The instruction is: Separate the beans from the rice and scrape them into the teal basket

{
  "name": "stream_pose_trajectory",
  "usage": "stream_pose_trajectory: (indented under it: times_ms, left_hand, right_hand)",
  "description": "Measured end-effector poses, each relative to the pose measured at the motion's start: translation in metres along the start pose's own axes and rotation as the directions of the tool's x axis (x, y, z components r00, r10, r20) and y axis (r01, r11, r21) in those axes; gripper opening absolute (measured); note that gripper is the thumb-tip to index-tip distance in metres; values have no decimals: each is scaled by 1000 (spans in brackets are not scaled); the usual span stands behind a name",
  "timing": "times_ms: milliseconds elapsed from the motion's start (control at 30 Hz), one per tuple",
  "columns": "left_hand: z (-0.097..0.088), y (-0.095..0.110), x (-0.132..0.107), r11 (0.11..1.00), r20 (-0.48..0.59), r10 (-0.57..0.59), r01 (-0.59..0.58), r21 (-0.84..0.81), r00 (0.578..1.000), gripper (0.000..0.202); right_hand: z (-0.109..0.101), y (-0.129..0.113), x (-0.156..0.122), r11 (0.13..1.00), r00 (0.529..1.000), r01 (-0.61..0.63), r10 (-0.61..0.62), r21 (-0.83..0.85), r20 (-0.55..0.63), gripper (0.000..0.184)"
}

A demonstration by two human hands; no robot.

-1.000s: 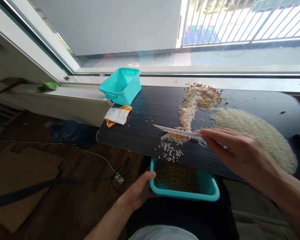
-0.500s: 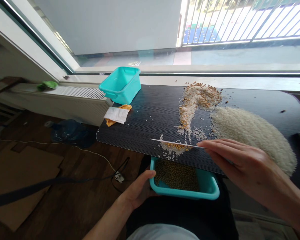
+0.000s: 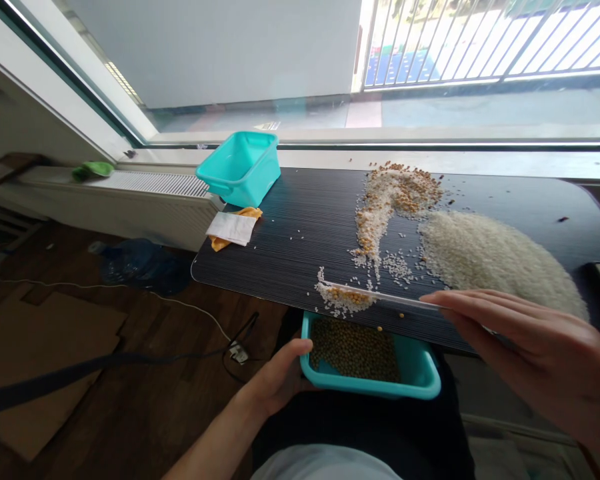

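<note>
My right hand point(image 3: 525, 347) holds a thin white card point(image 3: 380, 295) on edge against the black table point(image 3: 290, 247). The card rests behind a small heap of soybeans and rice grains point(image 3: 344, 297) at the table's front edge. A few beans are falling off that edge. Below it, my left hand point(image 3: 280, 377) grips the left rim of a teal tub point(image 3: 420, 381) holding soybeans, resting on my lap. A mixed trail of beans and rice point(image 3: 387, 200) runs toward the table's back. To the right of that trail spreads a large pile of white rice point(image 3: 490, 257).
A second teal tub point(image 3: 240, 170) stands empty at the table's back left corner, beside a white packet on an orange cloth point(image 3: 233, 228). A radiator point(image 3: 150, 193) and window sill run behind. Cardboard point(image 3: 45, 353) and a cable point(image 3: 190, 310) lie on the wooden floor at left.
My right hand has dragged the card toward me and to the right, pushing the small heap to the table's front edge. A few beans have begun falling into the tub.
</note>
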State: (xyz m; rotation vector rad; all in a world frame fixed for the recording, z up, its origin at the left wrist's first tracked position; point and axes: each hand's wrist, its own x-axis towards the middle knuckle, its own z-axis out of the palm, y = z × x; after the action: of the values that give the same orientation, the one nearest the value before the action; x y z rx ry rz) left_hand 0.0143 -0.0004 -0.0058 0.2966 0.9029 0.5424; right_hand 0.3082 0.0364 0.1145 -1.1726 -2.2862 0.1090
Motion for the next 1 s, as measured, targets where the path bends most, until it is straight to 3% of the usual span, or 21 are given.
stream_pose_trajectory:
  times_ms: [300, 400, 667, 833, 1000]
  left_hand:
    - [5, -5, 4, 1000, 17, -13, 13, -2, 1000, 45]
    - [7, -7, 7, 1000, 34, -19, 19, 1, 999, 47]
    - [16, -15, 14, 998, 46, -54, 52, 40, 998, 60]
    - [15, -13, 11, 997, 24, -59, 57, 47, 998, 54]
    - [12, -9, 6, 998, -13, -51, 52, 31, 999, 52]
  right_hand:
    - [-12, 21, -46, 982, 982, -183, 181, -52, -52, 28]
    - [-15, 18, -56, 976, 976, -207, 202, -65, -77, 27]
    - [-11, -14, -33, 983, 979, -179, 181, 27, -96, 15]
    - [-9, 0, -20, 985, 978, -165, 157, -50, -138, 15]
    - [0, 10, -14, 985, 983, -156, 148, -76, -105, 17]
